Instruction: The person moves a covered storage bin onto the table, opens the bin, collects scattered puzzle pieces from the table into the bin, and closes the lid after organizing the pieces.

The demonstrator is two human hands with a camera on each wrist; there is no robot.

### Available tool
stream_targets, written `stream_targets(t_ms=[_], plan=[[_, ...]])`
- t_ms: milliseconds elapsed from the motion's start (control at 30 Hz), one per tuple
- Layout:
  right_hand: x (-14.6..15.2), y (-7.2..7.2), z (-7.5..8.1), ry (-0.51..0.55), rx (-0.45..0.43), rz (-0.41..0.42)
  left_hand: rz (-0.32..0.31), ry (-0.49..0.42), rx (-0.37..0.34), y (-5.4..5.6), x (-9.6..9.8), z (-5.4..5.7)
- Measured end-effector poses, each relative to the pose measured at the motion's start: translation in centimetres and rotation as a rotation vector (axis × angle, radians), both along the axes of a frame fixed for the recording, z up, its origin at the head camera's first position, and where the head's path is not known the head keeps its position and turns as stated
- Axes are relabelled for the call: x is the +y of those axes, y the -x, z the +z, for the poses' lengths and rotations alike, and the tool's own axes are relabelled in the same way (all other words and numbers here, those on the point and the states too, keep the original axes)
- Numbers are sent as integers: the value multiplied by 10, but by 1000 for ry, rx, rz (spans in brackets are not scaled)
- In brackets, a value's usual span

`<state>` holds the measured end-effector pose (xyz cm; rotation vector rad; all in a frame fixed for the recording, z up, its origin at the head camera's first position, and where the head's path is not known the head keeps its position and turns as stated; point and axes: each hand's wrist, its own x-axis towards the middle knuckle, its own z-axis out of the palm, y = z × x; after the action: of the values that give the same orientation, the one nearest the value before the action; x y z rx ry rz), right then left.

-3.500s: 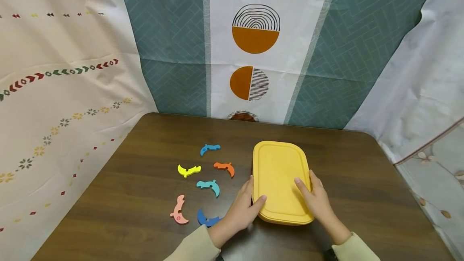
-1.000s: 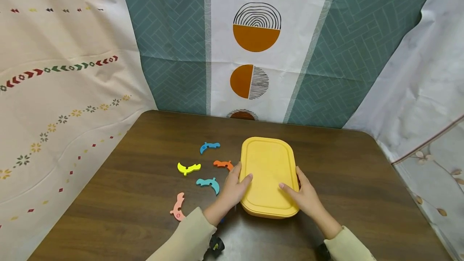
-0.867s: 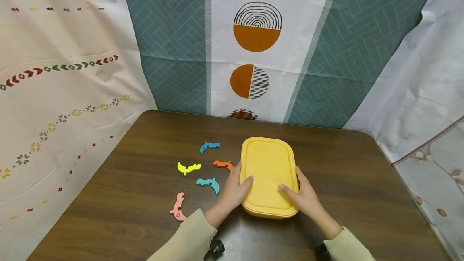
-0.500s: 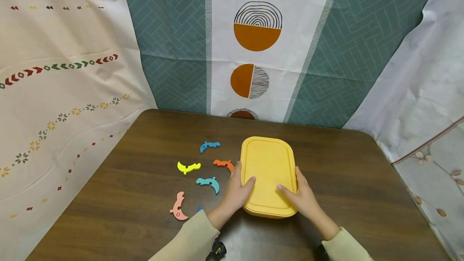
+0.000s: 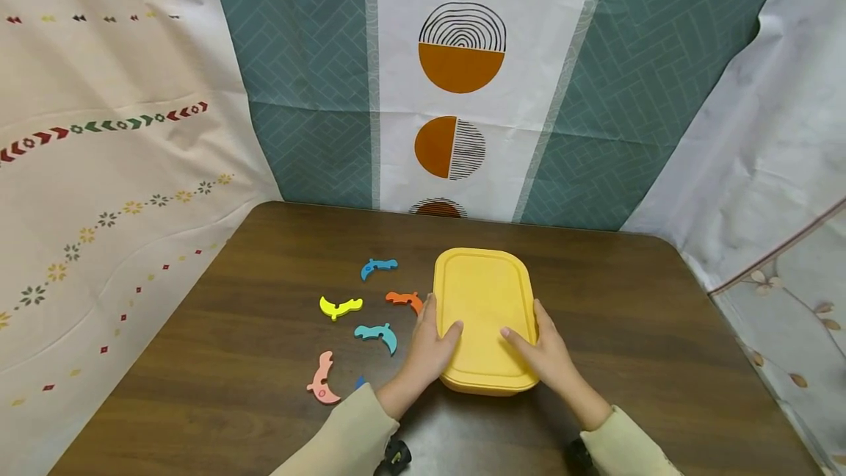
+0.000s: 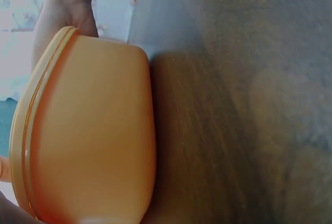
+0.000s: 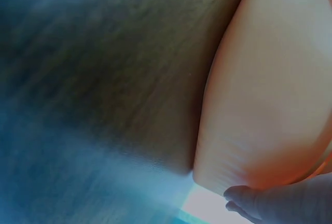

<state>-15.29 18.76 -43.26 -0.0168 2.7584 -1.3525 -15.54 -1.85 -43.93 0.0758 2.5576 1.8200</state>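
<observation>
A yellow lidded plastic box [image 5: 485, 314] stands on the table with its lid on. My left hand [image 5: 429, 351] grips its left side, thumb lying over the lid's edge and fingers along the wall. On the opposite side my right hand [image 5: 550, 362] holds it the same way. The left wrist view shows the box's plain wall [image 6: 98, 125] resting on the tabletop, with the other hand [image 6: 67, 22] behind it. In the right wrist view, fingers [image 7: 275, 203] touch the wall near the rim. The box's contents are hidden.
Left of the box lie small curved pieces: blue [image 5: 379, 267], yellow [image 5: 340, 308], orange [image 5: 405, 300], teal [image 5: 378, 335] and pink [image 5: 322, 380]. A dark blue piece [image 5: 360, 382] is mostly covered by the left forearm. Patterned cloths [image 5: 304, 79] hang around the brown table [image 5: 198, 388].
Since the oldest frame, both hands have shifted the box left, nearer the orange piece, and the left forearm now covers most of the dark blue piece. Over the last second the box barely moves.
</observation>
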Motion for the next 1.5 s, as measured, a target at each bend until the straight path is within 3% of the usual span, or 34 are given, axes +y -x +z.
stream_targets(t_ms=[400,1000,1500], plan=[[-5,2,5,15,20,-33,-15,-6,25,2,-1,10],[-7,0,10,17,25,-60,-28,-36,-5,1,-1,19],[-4,-2,16,39,38,-77,-32,-51,2,-5,1,33]])
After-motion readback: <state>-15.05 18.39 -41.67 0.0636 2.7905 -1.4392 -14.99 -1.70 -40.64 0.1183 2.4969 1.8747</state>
